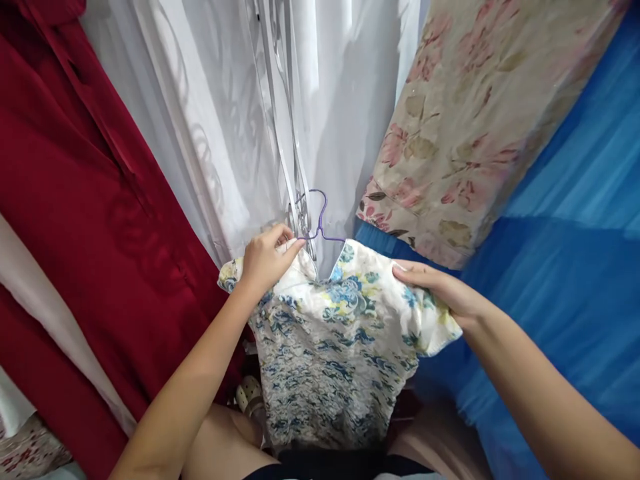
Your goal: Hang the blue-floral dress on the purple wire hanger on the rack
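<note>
A short-sleeved blouse (345, 320), white with a blue and yellow floral print, hangs on a purple hanger (321, 223) in front of me. My left hand (270, 261) is closed on the blouse's left shoulder by the neckline, thumb and fingers near the hanger's arm. At the other shoulder, my right hand (443, 283) pinches the cloth close to the sleeve, its thumb on top and the other fingers underneath. The hanger's hook rises beside several hanging white ribbons (287, 133). Inside the blouse, most of the hanger is hidden.
A dark red garment (115, 220) hangs at the left. White curtain-like fabric (340, 87) fills the back. At the right hang a cream cloth with pink flowers (445, 147) and blue sheer fabric (565, 287). My legs and a light perforated shoe (249, 395) show below.
</note>
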### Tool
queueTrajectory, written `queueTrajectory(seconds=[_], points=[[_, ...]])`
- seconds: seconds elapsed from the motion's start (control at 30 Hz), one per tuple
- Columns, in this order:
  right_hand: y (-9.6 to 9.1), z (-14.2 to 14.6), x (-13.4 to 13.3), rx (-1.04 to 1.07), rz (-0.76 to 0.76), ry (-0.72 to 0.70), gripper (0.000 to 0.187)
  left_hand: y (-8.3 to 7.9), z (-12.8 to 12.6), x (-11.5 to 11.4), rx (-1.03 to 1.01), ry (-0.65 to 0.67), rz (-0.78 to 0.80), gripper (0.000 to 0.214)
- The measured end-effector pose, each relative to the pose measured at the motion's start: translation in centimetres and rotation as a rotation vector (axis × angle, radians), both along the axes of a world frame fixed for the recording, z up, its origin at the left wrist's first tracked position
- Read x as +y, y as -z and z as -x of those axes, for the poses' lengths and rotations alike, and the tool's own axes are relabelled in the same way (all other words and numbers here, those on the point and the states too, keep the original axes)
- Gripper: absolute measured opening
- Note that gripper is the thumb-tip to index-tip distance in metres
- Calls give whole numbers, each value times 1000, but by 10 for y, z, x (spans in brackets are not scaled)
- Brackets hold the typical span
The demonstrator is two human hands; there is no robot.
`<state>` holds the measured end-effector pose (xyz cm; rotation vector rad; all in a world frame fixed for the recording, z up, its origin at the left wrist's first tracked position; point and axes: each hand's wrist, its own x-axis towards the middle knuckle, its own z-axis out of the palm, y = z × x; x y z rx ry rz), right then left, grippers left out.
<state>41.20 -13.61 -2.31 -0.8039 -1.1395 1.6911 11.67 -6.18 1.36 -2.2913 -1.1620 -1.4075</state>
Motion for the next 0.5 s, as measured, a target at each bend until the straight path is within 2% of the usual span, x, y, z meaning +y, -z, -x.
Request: queueTrajectory(seconds=[0.1,0.2,0.27,0.4,0.5], points=[[21,3,-30,70,40,24,47,18,5,-2,63,9,-10,24],[32,7,-41,87,52,103,47,27,2,3,44,24,-7,23],[27,7,-36,66,27,186,45,21,-4,8,29,19,1,24],[11,2,-24,64,-18,333,42,-3,-24,12,13,41,-5,25],[27,-6,-37,91,9,449,37,-5,-33,11,40,116,-29,25]])
